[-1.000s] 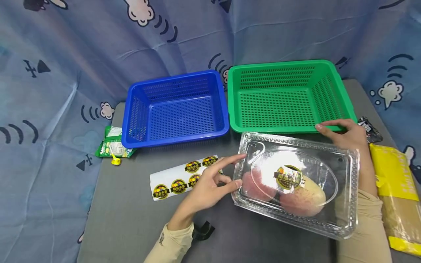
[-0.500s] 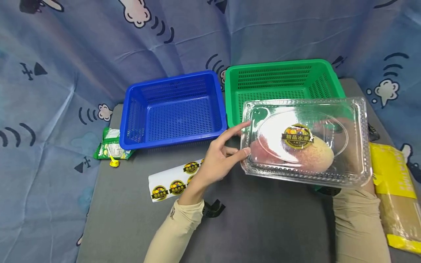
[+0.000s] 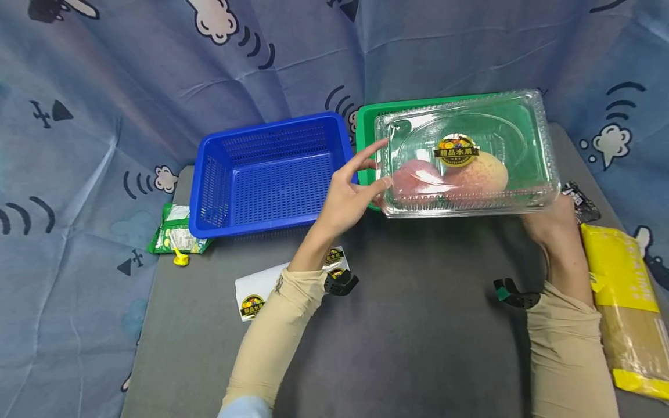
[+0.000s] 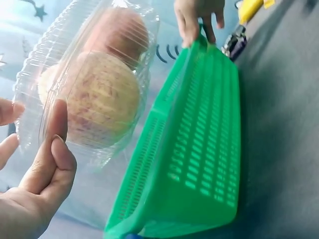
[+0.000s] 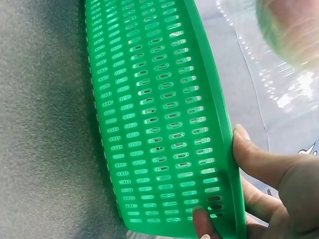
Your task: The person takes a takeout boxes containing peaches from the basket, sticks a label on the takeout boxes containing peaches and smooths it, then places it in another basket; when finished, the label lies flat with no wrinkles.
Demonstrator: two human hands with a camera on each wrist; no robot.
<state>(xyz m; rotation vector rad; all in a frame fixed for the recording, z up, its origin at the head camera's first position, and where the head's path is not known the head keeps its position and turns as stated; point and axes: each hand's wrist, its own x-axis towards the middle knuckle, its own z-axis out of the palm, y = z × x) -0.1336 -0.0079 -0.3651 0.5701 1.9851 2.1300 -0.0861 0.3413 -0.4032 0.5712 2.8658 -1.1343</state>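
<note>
My left hand [image 3: 345, 200] pinches the left edge of a clear plastic fruit box [image 3: 465, 206], thumb on one side and fingers on the other. The box is tilted and held above the green basket [image 3: 368, 130], covering most of it in the head view. Inside lie two fruits, a reddish one [image 3: 416, 177] and a pale yellow one with red speckles [image 4: 102, 94]. A round fruit sticker [image 3: 456, 151] is on the lid. My right hand [image 5: 284, 186] grips the basket's rim at its near right, thumb over the top; the box partly hides this hand in the head view.
Left of the green basket stands a blue basket [image 3: 277, 220]. A sticker sheet [image 3: 256, 284] lies partly under my left forearm. A green snack bag [image 3: 180, 229] is at far left; a yellow package [image 3: 622, 290] and small black packet [image 3: 581, 200] are at right.
The fruit box has risen and moved away from me, from over the table's front to over the green basket, carried by my left hand. My right hand stays at the basket's rim.
</note>
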